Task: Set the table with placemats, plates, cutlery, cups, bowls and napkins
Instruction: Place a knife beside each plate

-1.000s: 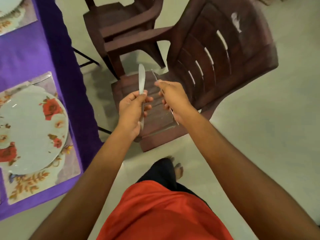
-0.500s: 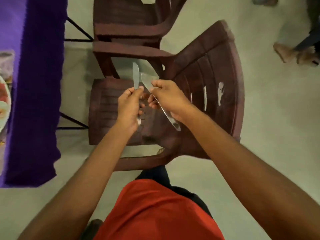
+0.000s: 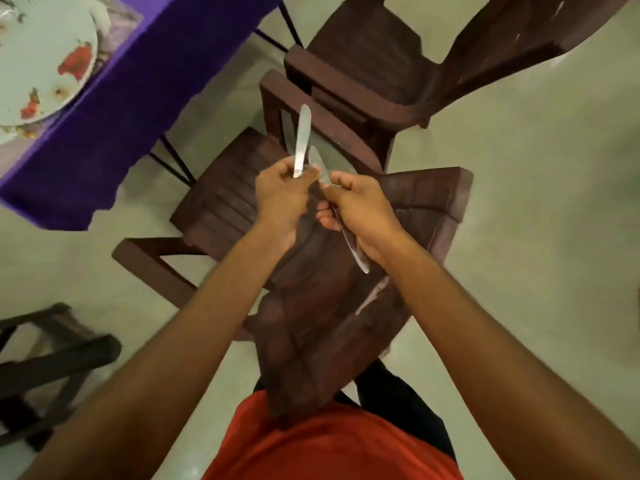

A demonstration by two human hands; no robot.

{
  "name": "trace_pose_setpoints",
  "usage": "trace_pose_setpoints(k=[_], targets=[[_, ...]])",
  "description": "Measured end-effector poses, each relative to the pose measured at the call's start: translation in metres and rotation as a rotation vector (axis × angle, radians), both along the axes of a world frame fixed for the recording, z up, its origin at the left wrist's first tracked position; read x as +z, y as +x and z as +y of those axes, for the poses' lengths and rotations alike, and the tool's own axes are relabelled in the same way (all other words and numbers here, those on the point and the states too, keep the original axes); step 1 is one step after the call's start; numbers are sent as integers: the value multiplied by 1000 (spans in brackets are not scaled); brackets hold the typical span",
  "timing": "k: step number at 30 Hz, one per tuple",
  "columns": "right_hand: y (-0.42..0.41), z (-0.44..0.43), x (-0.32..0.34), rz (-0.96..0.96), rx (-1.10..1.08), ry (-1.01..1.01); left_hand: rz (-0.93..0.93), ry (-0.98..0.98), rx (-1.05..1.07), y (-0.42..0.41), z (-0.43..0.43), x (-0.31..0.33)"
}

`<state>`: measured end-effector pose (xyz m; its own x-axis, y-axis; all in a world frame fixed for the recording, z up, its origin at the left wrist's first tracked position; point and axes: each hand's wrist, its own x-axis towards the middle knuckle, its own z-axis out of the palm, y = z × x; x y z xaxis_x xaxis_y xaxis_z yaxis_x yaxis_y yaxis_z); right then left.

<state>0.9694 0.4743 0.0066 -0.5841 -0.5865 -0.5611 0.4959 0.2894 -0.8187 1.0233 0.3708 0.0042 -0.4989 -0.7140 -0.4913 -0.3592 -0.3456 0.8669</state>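
The left hand (image 3: 278, 202) grips a knife (image 3: 302, 140) upright, the right hand (image 3: 363, 211) clasps a second, slanted knife (image 3: 356, 252) just beside it, both above a brown chair (image 3: 221, 206) standing between the person and the purple-clothed table (image 3: 114, 109) bearing a floral plate (image 3: 38, 57).

The first knife (image 3: 302, 140), silver and shiny, points straight up from the left grip (image 3: 280, 199). The second knife (image 3: 358, 256) lies slanted in the right grip (image 3: 360, 209), its tip just beside the first. 1 pale plate (image 3: 45, 57) with red flowers sits flat on the purple bench (image 3: 138, 98).
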Motion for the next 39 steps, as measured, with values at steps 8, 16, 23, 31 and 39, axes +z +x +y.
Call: trace_pose_setpoints(k=[8,16,23,31,39], targets=[[-86,49,31,272,386,83,29,-6,207,-54,49,32],[-237,29,31,662,738,188,86,73,253,-163,44,20],[-385,10,37,748,835,230,95,140,308,-309,28,24],[-521,-16,30,689,890,125,61,145,433,-435,13,21],[-688,-30,7,700,1047,39,19,112,587,-594,19,4]])
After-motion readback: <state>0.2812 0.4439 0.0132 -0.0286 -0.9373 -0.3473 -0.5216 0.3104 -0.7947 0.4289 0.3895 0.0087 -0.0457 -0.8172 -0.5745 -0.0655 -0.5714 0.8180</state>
